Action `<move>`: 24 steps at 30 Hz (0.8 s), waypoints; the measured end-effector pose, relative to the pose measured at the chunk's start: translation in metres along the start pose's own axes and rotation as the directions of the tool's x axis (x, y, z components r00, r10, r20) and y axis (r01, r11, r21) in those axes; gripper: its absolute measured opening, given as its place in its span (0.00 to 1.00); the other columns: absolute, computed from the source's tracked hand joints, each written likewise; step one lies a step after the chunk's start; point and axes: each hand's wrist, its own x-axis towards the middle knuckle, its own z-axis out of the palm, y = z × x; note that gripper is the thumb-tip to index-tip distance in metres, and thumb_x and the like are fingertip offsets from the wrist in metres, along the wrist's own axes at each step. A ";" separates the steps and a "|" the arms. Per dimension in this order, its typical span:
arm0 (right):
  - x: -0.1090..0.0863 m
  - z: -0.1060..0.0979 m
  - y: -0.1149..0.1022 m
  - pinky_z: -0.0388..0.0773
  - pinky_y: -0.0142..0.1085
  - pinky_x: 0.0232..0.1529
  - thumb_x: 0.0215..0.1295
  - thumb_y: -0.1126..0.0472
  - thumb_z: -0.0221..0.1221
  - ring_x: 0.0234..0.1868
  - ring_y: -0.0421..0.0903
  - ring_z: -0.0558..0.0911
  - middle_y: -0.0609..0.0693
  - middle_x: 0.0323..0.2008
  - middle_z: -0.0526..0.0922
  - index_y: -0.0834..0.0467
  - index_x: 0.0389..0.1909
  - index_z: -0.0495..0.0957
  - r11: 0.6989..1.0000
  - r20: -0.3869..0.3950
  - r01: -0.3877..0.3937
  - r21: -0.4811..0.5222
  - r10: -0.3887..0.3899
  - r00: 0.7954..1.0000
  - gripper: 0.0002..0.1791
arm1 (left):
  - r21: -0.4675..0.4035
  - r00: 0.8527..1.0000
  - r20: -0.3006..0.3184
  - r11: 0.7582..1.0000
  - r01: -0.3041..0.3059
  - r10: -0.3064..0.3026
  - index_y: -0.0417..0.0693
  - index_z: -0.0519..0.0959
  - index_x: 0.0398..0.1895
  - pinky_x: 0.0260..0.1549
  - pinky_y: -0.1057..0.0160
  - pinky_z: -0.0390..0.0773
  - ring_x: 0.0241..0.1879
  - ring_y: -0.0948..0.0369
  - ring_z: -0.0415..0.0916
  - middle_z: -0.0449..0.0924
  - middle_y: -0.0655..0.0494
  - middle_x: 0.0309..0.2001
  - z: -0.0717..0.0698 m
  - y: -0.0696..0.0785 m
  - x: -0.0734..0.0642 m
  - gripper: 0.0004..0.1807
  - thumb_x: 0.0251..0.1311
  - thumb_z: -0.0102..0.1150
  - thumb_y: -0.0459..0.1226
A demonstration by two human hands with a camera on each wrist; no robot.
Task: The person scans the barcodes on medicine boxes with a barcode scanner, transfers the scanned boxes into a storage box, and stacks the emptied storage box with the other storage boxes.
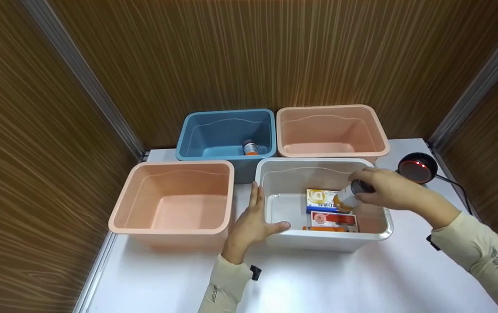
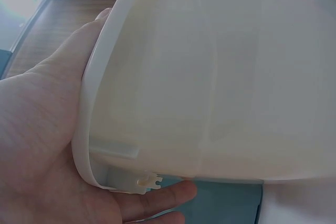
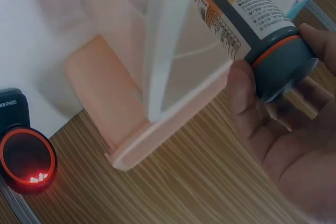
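My right hand (image 1: 390,188) grips a white and orange bottle (image 1: 348,198) by its dark cap, tilted, inside the white bin (image 1: 309,234) on the right. In the right wrist view, fingers and thumb pinch the bottle's cap (image 3: 283,59), and the label shows small print. Beneath the bottle lie a white, yellow and blue box (image 1: 317,198) and a red and white box (image 1: 333,218), with an orange strip partly hidden by the front wall. My left hand (image 1: 251,224) rests against the white bin's near left corner, fingers straight and thumb along the front rim.
A peach bin (image 1: 170,232) stands at left. Behind are a blue bin (image 1: 225,114) holding a small white and orange bottle (image 1: 249,148), and another peach bin (image 1: 333,154). A round black device (image 1: 417,168) with red lights and a cable sits at right. Wood-grain walls surround the table.
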 end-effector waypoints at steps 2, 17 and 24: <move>-0.002 -0.010 -0.001 0.81 0.48 0.39 0.62 0.64 0.66 0.42 0.51 0.80 0.58 0.47 0.80 0.60 0.57 0.78 0.999 -0.025 -0.045 0.000 0.045 0.999 0.22 | -0.006 1.000 -0.001 1.000 -0.003 0.003 0.46 0.36 0.82 0.59 0.49 0.73 0.67 0.44 0.66 0.23 0.54 0.81 0.000 0.000 0.000 0.74 0.44 0.70 0.70; -0.028 -0.062 0.020 0.78 0.57 0.37 0.66 0.62 0.64 0.45 0.63 0.77 0.64 0.53 0.74 0.55 0.63 0.75 0.973 -0.123 -0.231 0.026 0.232 0.965 0.24 | -0.021 1.000 0.006 1.000 0.018 -0.018 0.48 0.36 0.82 0.62 0.47 0.70 0.70 0.43 0.63 0.23 0.55 0.81 0.000 0.000 0.001 0.74 0.44 0.70 0.70; -0.033 -0.066 0.041 0.84 0.50 0.33 0.71 0.48 0.61 0.45 0.65 0.77 0.64 0.51 0.72 0.55 0.57 0.74 0.941 -0.088 -0.336 0.046 0.339 0.937 0.21 | -0.021 0.999 0.013 0.999 0.036 -0.035 0.49 0.36 0.82 0.63 0.46 0.69 0.71 0.42 0.60 0.22 0.58 0.81 0.000 0.001 0.000 0.74 0.43 0.71 0.70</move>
